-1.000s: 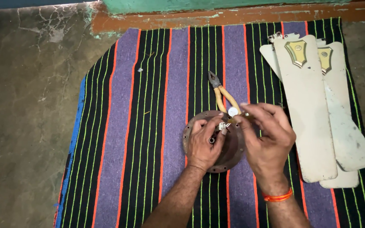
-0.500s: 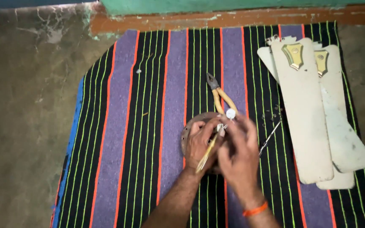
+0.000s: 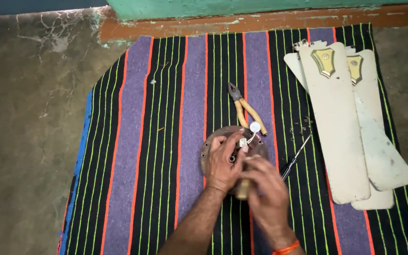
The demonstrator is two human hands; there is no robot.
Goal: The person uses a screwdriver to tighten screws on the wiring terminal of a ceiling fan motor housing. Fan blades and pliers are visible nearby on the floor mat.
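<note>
A worn, cracked grey concrete floor [image 3: 29, 141] fills the scene. On it lies a purple-and-black striped mat [image 3: 166, 141]. Along the top runs a green painted wall [image 3: 260, 7] above a reddish-brown base strip [image 3: 260, 21].
</note>
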